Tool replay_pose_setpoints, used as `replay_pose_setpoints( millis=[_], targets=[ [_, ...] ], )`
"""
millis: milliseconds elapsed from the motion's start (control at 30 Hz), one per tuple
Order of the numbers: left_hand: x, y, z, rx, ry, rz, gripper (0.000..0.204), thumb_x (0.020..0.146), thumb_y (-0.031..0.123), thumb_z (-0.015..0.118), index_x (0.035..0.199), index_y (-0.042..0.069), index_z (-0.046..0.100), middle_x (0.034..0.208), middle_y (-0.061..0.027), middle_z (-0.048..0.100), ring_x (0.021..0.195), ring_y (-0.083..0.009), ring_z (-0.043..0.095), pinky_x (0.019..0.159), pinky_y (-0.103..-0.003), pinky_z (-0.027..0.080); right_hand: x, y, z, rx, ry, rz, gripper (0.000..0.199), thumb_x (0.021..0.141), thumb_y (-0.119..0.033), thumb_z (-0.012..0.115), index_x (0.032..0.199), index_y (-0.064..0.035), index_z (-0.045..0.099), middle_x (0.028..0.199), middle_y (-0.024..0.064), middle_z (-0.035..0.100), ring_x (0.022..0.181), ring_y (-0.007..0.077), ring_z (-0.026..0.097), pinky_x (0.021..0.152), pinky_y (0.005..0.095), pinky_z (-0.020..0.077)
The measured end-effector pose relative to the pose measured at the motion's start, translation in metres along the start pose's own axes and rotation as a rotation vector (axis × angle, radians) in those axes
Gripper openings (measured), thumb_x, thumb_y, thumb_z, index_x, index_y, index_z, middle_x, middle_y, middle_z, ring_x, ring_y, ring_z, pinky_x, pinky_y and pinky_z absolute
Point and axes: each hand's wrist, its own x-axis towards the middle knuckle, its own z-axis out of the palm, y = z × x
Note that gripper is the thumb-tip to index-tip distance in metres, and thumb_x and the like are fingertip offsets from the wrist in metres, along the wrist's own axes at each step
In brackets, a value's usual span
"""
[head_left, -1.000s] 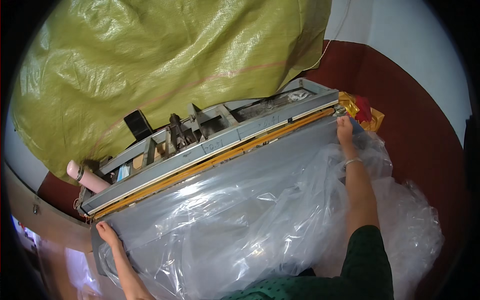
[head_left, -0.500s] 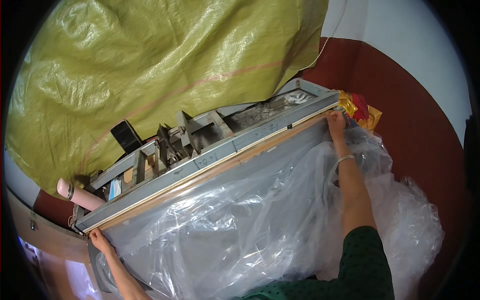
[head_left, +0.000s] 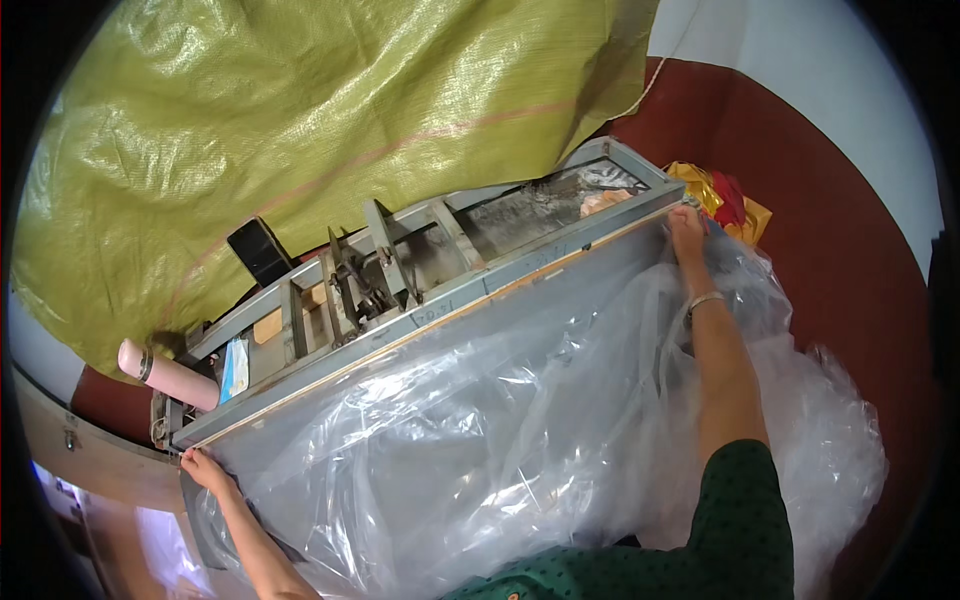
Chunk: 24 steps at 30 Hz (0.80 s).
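A: Both hands have slid the clear plastic sheet (head_left: 500, 420) up to the long grey metal sealing machine's (head_left: 420, 300) near bar.

B: Yes. Left hand (head_left: 205, 468) and right hand (head_left: 687, 228) pinch its corners; the next move likely needs the edge held taut and straight.

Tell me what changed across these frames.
The left hand slid up along the clear plastic sheet to the near end of the sealing bar. The right hand stayed at the far end, the green sack draped behind as before.

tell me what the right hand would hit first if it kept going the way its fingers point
Probably the end of the grey metal machine: the right hand already rests there on the clear plastic sheet. Depth is unclear.
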Motion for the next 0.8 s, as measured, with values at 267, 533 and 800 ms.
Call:
replay_pose_setpoints(
  millis=[267, 533, 800],
  targets=[
    [-0.024, 0.072, -0.071, -0.287, -0.602, -0.026, 0.006, 0.086, 0.011, 0.051, 0.085, 0.009, 0.045, 0.073, 0.0046, 0.040, 0.066, -0.0036, 0.037, 0.056, -0.020, 0.033, -0.085, -0.167, -0.083, -0.303, -0.536, -0.081, 0.020, 0.078, -0.020, 0.065, 0.087, -0.0032, 0.058, 0.081, 0.0060, 0.059, 0.075, 0.0115, 0.056, 0.066, 0.0289, 0.0454],
    [-0.068, 0.026, -0.178, -0.297, -0.181, -0.060, 0.007, 0.083, 0.006, 0.050, 0.087, 0.010, 0.046, 0.079, 0.0027, 0.043, 0.071, -0.0068, 0.041, 0.066, -0.020, 0.035, -0.291, -0.175, -0.116, -0.120, -1.687, -0.419, 0.080, 0.062, -0.041, 0.075, 0.127, -0.0055, 0.045, 0.128, 0.0180, 0.045, 0.118, 0.0331, 0.043, 0.095, 0.0395, 0.0380],
    [-0.108, 0.018, -0.219, -0.244, -0.134, -0.121, 0.007, 0.084, 0.008, 0.050, 0.091, 0.008, 0.049, 0.081, 0.0020, 0.045, 0.074, -0.0075, 0.043, 0.068, -0.021, 0.036, -0.371, -0.125, -0.027, -0.360, -1.359, -0.400, 0.039, 0.072, -0.040, 0.060, 0.102, -0.0155, 0.063, 0.098, 0.0104, 0.064, 0.091, 0.0303, 0.060, 0.079, 0.0404, 0.0465]
  ],
)
